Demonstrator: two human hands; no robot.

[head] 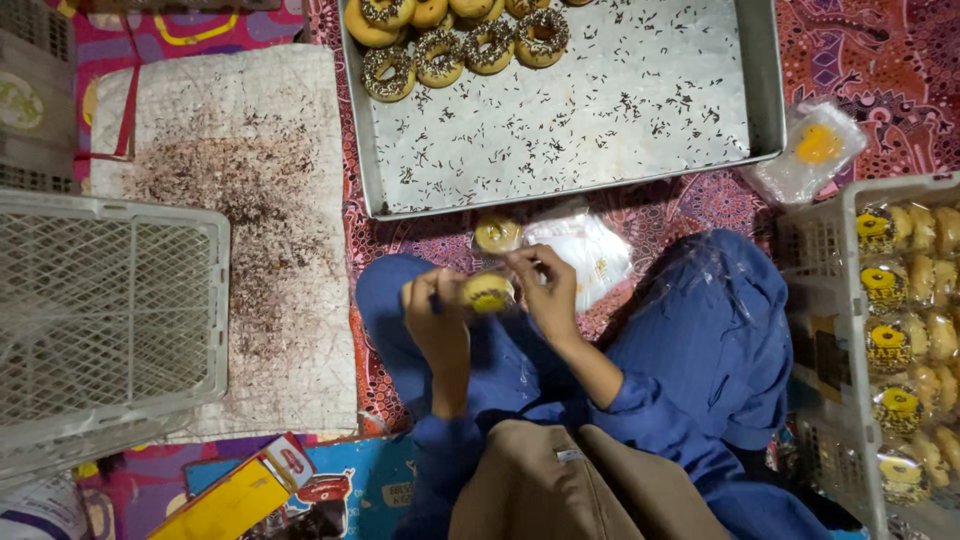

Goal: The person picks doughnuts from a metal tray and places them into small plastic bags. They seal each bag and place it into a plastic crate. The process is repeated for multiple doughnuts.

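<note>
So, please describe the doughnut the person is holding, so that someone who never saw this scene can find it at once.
Start at the big metal tray at the top, then come down to the person's blue-clad knees. There the left hand and right hand hold one doughnut between them. Unlike the wrapped doughnut lying just above it, this one is in the fingers.
</note>
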